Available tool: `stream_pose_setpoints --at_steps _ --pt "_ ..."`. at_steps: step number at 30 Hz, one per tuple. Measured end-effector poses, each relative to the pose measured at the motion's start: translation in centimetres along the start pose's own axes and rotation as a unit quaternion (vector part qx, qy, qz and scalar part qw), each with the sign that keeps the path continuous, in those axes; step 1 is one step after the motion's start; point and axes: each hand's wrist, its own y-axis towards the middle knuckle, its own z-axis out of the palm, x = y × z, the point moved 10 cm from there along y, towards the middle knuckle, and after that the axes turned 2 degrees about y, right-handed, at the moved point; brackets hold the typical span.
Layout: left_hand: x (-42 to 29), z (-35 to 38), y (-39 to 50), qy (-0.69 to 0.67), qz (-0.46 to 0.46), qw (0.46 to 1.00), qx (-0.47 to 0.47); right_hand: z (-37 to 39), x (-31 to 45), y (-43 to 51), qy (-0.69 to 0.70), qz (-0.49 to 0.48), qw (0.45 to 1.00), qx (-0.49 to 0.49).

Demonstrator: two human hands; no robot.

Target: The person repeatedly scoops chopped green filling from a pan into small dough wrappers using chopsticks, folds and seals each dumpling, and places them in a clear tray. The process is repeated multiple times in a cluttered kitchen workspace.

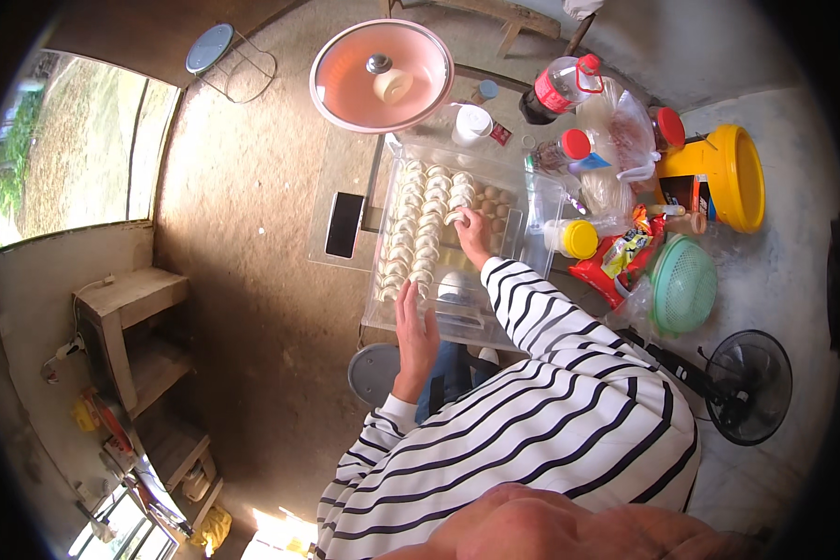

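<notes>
Before me, a clear plastic tray (472,318) holds three rows of folded dumplings (406,224); the right-hand row is shorter than the others. At its near end, my right hand (473,236) pinches a dumpling (454,216) between thumb and fingers, close against the row. My left hand (416,336) is at the tray's near side, empty, its thumb apart from its fingers. The fingertips lie at the near end of the middle row; whether they touch the last dumpling I cannot tell. Several brown eggs (495,203) show through clear plastic right of the rows.
Left of the tray lies a phone (345,225). Beyond stand a pink basin (332,77) under a glass lid and a white cup (472,124). A cola bottle (556,87), lidded jars (575,239), a yellow bucket (742,178) and a green basket (684,283) crowd the right. A fan (749,388) stands nearby.
</notes>
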Motion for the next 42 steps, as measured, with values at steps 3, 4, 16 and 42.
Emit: stream_pose_setpoints --at_steps 3,4,16,42 --pt "-0.2 0.4 0.1 0.007 -0.017 1.0 0.011 0.4 -0.1 0.2 -0.013 0.036 0.999 0.032" --pt "-0.4 0.6 0.2 0.01 -0.008 1.0 0.01 0.5 -0.2 0.1 -0.015 0.061 0.997 0.055" --pt "-1.5 2.5 0.5 0.017 0.01 0.999 0.04 -1.3 2.0 0.3 -0.008 -0.019 1.0 0.015" --pt "-17.6 17.3 -6.3 -0.066 0.253 0.912 0.317 -42.7 14.7 -11.7 -0.012 -0.106 0.991 0.081"
